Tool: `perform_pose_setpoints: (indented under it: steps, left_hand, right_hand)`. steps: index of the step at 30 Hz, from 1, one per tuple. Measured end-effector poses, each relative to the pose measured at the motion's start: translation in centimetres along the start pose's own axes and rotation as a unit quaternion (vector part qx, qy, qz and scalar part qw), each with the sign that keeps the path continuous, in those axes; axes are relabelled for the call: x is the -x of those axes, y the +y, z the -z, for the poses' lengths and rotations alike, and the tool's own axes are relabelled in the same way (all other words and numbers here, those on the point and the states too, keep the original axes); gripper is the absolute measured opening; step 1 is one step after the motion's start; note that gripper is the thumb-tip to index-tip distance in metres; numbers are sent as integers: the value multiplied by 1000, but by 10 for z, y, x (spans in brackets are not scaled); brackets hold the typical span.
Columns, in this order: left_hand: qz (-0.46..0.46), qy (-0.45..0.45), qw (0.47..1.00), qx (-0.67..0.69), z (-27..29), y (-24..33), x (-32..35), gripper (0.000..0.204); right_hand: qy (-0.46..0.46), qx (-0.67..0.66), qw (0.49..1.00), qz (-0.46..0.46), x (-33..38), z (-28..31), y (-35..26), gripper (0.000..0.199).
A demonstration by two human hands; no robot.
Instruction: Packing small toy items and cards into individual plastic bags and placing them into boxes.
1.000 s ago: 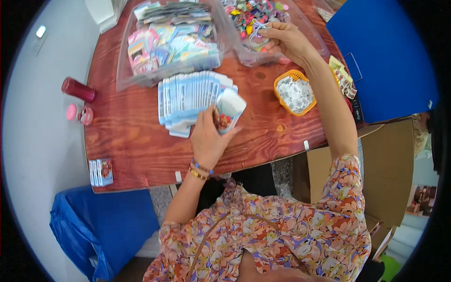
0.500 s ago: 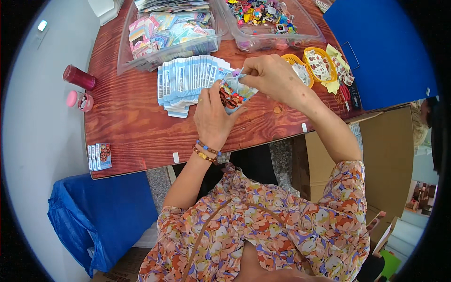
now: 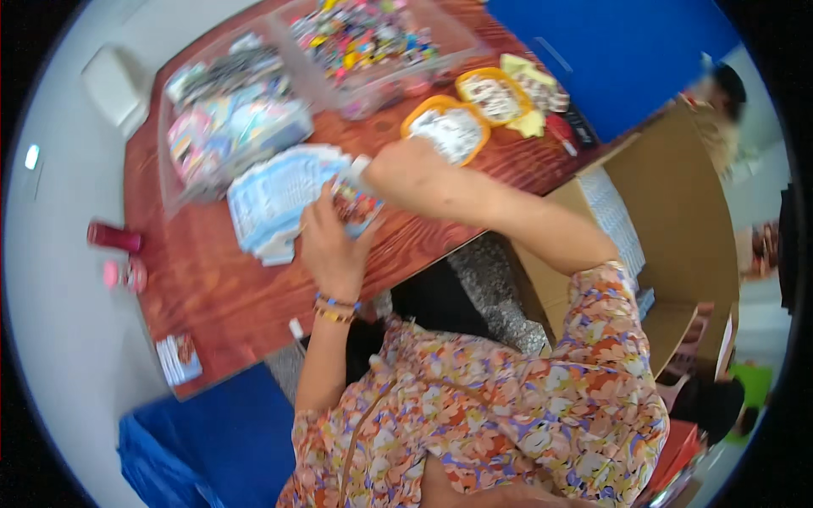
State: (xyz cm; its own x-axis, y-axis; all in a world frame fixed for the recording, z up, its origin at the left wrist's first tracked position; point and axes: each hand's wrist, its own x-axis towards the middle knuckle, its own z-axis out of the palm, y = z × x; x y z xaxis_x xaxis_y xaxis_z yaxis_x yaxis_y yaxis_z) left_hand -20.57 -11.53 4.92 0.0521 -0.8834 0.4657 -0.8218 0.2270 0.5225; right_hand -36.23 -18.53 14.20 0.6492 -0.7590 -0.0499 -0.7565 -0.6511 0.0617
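My left hand [image 3: 333, 245], with two beaded bracelets on its wrist, is closed around a small light-blue box [image 3: 354, 206] with a red picture on its front. Against the box's upper end is my right hand [image 3: 411, 176], its fingers curled in and mostly hidden. A pale bit shows at its fingertips, too blurred to name. Just left of the hands lies a fanned row of light-blue boxes [image 3: 275, 195] on the red-brown wooden table [image 3: 233, 313].
Behind stand a clear bin of colourful packets [image 3: 237, 127] and one of small trinkets [image 3: 364, 46]. Two yellow baskets [image 3: 447, 127] hold small pieces. A pink-lidded jar [image 3: 127, 275], a dark red cylinder [image 3: 116, 237] and a few boxes [image 3: 178, 360] sit left; an open carton [image 3: 669, 203] stands right.
The whole view has swung to the right, so the table lies further left and the picture is blurred. Both hands stay together at the small box.
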Motion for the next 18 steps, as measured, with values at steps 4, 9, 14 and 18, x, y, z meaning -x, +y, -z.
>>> perform_pose_setpoints:
  steps: [4, 9, 14, 18]
  left_hand:
    - [14, -33, 999, 26, -7, 5, 7, 91]
    - [14, -25, 998, 60, -17, -2, 14, 91]
    - [-9, -4, 995, 96, -23, -6, 20, 91]
    - [12, -35, 995, 94, -33, -5, 24, 93]
  right_hand:
    - [28, -152, 987, 31, 7, -8, 4, 16]
    - [-87, -537, 838, -36, 20, -6, -1, 32]
    - [15, -533, 846, -14, 31, -19, 6, 41]
    - [-90, -519, 850, -22, 41, -17, 3, 38]
